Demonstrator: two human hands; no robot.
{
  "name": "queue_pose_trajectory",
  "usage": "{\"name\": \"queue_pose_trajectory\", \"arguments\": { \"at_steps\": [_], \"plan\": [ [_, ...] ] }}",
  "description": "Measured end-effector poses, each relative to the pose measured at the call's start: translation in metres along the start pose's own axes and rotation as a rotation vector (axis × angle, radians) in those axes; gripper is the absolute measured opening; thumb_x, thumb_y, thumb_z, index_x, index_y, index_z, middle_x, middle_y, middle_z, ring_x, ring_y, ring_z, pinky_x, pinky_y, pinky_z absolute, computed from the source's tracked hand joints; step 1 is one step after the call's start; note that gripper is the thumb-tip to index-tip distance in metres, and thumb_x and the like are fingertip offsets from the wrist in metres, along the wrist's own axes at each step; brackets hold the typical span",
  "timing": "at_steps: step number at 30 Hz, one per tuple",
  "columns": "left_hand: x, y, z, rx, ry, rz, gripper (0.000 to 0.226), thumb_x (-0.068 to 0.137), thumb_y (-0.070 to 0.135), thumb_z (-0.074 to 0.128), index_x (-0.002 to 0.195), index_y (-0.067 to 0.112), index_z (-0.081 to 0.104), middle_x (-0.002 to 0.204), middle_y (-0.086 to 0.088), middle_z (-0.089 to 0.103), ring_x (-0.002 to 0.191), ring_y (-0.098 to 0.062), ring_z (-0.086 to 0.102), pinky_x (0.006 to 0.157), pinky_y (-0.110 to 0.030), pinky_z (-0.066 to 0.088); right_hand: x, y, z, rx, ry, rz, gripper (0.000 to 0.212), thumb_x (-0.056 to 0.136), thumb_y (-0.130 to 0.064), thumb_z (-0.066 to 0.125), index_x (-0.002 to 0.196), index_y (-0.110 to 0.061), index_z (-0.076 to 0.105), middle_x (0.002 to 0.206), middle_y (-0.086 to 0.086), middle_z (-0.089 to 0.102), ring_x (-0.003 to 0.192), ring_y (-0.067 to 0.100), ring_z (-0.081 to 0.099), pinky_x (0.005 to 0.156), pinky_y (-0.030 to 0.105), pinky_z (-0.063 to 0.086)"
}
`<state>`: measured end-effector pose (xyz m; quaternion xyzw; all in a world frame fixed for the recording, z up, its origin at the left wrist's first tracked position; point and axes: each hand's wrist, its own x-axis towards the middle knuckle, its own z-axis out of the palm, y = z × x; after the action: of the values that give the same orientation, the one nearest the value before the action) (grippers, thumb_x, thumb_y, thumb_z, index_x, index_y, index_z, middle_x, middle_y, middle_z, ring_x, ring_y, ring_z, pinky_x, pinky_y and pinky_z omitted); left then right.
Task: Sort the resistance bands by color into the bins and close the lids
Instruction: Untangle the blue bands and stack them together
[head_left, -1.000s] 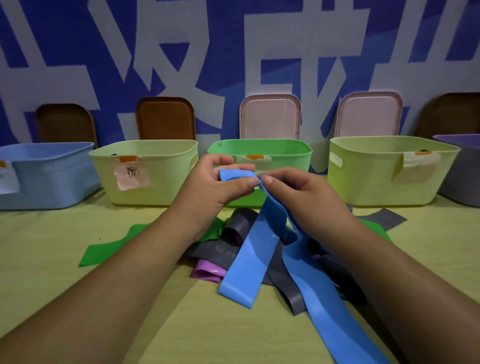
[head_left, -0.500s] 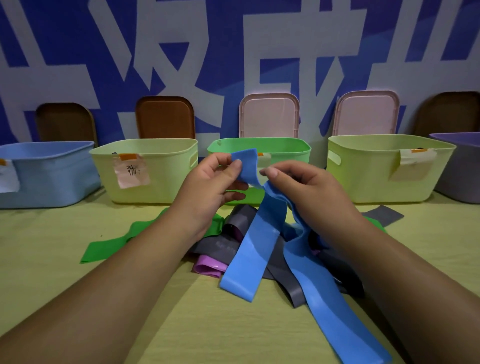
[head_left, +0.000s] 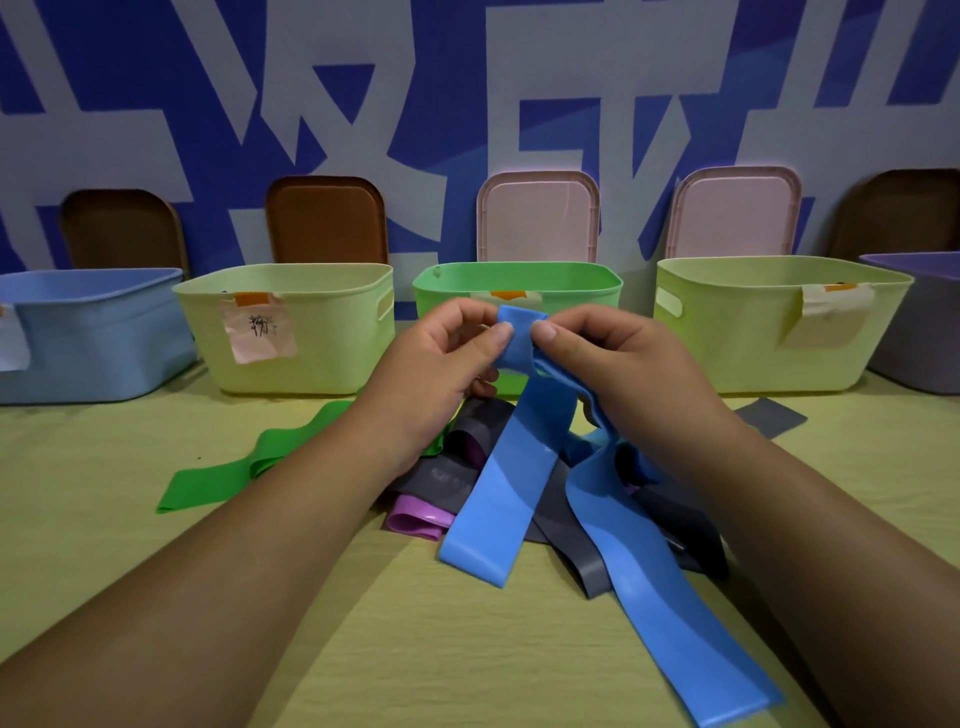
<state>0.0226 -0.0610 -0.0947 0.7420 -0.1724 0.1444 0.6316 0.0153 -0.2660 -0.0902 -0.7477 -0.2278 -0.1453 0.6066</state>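
**Both hands on the blue band (head_left: 493, 493)**

The blue bin (head_left: 88, 338) waits open at the bench's back-left edge. Mid-bench, the left hand (head_left: 441, 364) and right hand (head_left: 618, 364) each pinch the blue band's folded top. Its tails lie across the grey bands (head_left: 587, 566); a quick lift could, I reckon, drag those along.

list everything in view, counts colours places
bins: 5, blue, pale green, green, pale green, purple, row at back of table
lids: 5, 3 brown, 2 pink, propped upright behind bins
labels: 4, paper, on bin fronts
grey bands: several, heaped mid-table
blue band: 1 or 2, held up, trailing over grey bands
green band: 1, left of grey bands
purple band: 1, at grey bands' near-left edge
table: 1, yellow-green, underneath
left hand: 1, pinching blue band
right hand: 1, pinching blue band
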Motion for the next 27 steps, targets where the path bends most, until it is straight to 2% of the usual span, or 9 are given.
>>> {"name": "queue_pose_trajectory", "arguments": {
  "at_steps": [2, 4, 7, 9, 11, 15, 19, 23, 27],
  "plan": [
    [0.0013, -0.0008, 0.0001, 0.088, 0.043, 0.031, 0.021, 0.099, 0.032, 0.076, 0.119, 0.029, 0.069, 0.108, 0.000, 0.072, 0.094, -0.017, 0.072, 0.078, -0.031, 0.063, 0.0008, 0.0016, 0.0008, -0.027, -0.005, -0.009, 0.017, 0.101, -0.037, 0.074, 0.094, -0.024, 0.082, 0.080, -0.011, 0.074, 0.072, 0.000, 0.062, 0.070, 0.020, 0.048],
    [0.0024, -0.0021, 0.0006, 0.129, 0.106, 0.052, 0.030, 0.093, 0.033, 0.083, 0.116, 0.028, 0.064, 0.109, -0.006, 0.068, 0.097, -0.020, 0.071, 0.077, -0.031, 0.064, 0.0009, 0.0024, 0.0016, -0.047, -0.013, -0.010, 0.017, 0.102, -0.039, 0.074, 0.095, -0.025, 0.082, 0.087, -0.007, 0.078, 0.079, 0.006, 0.067, 0.076, 0.030, 0.054],
    [0.0004, -0.0009, 0.0014, 0.081, 0.086, 0.106, 0.016, 0.094, 0.016, 0.081, 0.105, 0.017, 0.070, 0.098, -0.010, 0.074, 0.090, -0.022, 0.074, 0.077, -0.032, 0.064, 0.0009, 0.0021, 0.0024, -0.032, -0.022, 0.013, 0.018, 0.102, -0.039, 0.074, 0.097, -0.024, 0.082, 0.091, -0.001, 0.081, 0.083, 0.012, 0.073, 0.083, 0.041, 0.060],
    [-0.0009, -0.0013, 0.0011, 0.140, 0.060, 0.151, 0.008, 0.096, 0.011, 0.079, 0.102, 0.017, 0.076, 0.093, -0.004, 0.077, 0.088, -0.019, 0.076, 0.078, -0.032, 0.064, 0.0010, 0.0020, 0.0025, -0.035, -0.022, 0.024, 0.018, 0.102, -0.039, 0.074, 0.097, -0.024, 0.083, 0.091, 0.000, 0.081, 0.083, 0.013, 0.073, 0.083, 0.041, 0.060],
    [-0.0011, -0.0019, 0.0017, 0.180, 0.039, 0.183, 0.012, 0.099, 0.011, 0.076, 0.105, 0.020, 0.079, 0.096, 0.000, 0.079, 0.091, -0.018, 0.077, 0.084, -0.037, 0.066, 0.0013, 0.0023, 0.0029, -0.040, -0.021, 0.037, 0.018, 0.102, -0.039, 0.074, 0.097, -0.024, 0.082, 0.091, 0.001, 0.081, 0.083, 0.014, 0.073, 0.082, 0.043, 0.060],
    [-0.0027, 0.0007, 0.0062, 0.178, 0.008, 0.195, 0.019, 0.107, 0.013, 0.065, 0.116, 0.020, 0.080, 0.110, 0.001, 0.078, 0.102, -0.017, 0.077, 0.092, -0.040, 0.065, 0.0011, 0.0015, 0.0029, -0.096, 0.042, 0.004, 0.018, 0.103, -0.037, 0.073, 0.093, -0.025, 0.081, 0.084, -0.005, 0.077, 0.076, 0.006, 0.068, 0.072, 0.028, 0.056],
    [-0.0068, 0.0049, 0.0093, 0.124, -0.030, 0.176, 0.018, 0.108, 0.023, 0.065, 0.119, 0.018, 0.079, 0.109, 0.000, 0.081, 0.105, -0.020, 0.077, 0.095, -0.044, 0.064, 0.0006, 0.0003, -0.0001, -0.121, 0.064, -0.005, 0.017, 0.104, -0.034, 0.071, 0.092, -0.024, 0.078, 0.066, -0.018, 0.066, 0.054, -0.003, 0.056, 0.051, 0.010, 0.040],
    [-0.0063, 0.0051, 0.0082, 0.136, -0.003, 0.140, 0.016, 0.104, 0.021, 0.071, 0.115, 0.022, 0.082, 0.104, 0.003, 0.082, 0.102, -0.019, 0.079, 0.095, -0.047, 0.065, 0.0009, 0.0006, 0.0011, -0.146, 0.092, -0.011, 0.018, 0.103, -0.033, 0.074, 0.087, -0.025, 0.077, 0.062, -0.018, 0.062, 0.053, -0.001, 0.053, 0.051, 0.010, 0.037],
    [-0.0040, 0.0042, 0.0047, 0.289, 0.098, 0.163, 0.013, 0.103, 0.025, 0.070, 0.105, 0.028, 0.082, 0.092, 0.007, 0.081, 0.091, -0.017, 0.077, 0.086, -0.048, 0.066, 0.0006, 0.0008, 0.0006, -0.154, 0.089, 0.032, 0.018, 0.103, -0.028, 0.071, 0.086, -0.021, 0.072, 0.052, -0.019, 0.056, 0.045, 0.000, 0.050, 0.046, 0.011, 0.035]
  ]
}}
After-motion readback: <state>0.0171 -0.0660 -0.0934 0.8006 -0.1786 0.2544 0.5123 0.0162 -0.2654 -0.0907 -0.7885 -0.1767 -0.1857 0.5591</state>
